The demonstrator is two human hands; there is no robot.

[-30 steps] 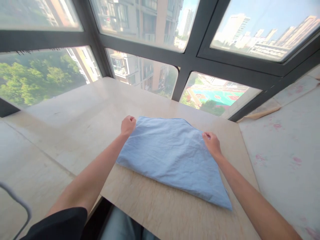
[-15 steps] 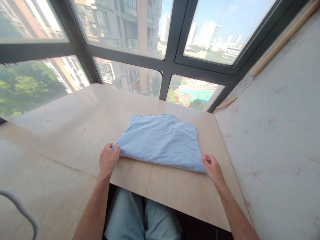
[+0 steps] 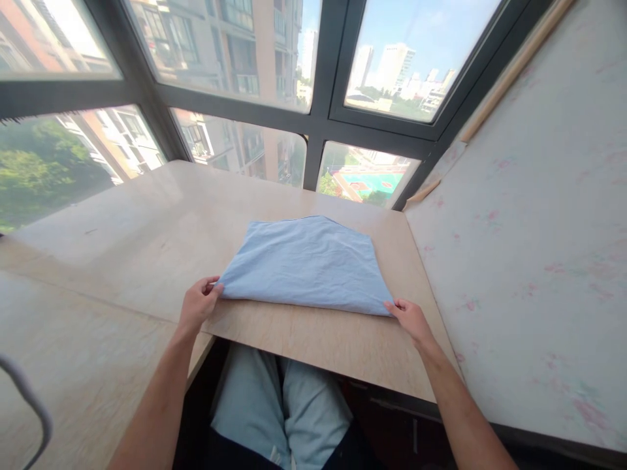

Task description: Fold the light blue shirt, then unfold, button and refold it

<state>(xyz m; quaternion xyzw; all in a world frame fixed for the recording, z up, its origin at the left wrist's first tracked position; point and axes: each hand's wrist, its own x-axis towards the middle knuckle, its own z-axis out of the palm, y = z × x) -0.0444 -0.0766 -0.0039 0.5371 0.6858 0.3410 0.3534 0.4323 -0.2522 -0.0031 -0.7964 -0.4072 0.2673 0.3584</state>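
Cloth (image 3: 306, 264), pale blue, lies spread on the bench (image 3: 313, 329) in the head view, between the left grip (image 3: 198, 301) and the right grip (image 3: 411, 321). The left grip pinches its near left corner between thumb and fingers; the right grip pinches the near right corner in the same way. The near edge runs almost straight from 1 grip to the other, while the far edge, beyond both, rises to a low peak between 2 blunt corners.

It looks light and soft, likely woven fabric with little stiffness of its own, so holding it at only 1 point would probably let the rest droop. The matte, faintly wrinkled surface suggests it is not slippery, and it seems hardly fragile; creasing appears the main risk. The 2 pinched corners look like sound places to hold, and the 2 far corners, ahead of the grips, should serve as well. How many layers there are cannot be told.

No container shows. The legs (image 3: 259, 398) are between the grips, nearer the person; a grey cable (image 3: 46, 424) curves well to the left of the left grip. A flowered wall (image 3: 514, 261) stands right of the right grip.
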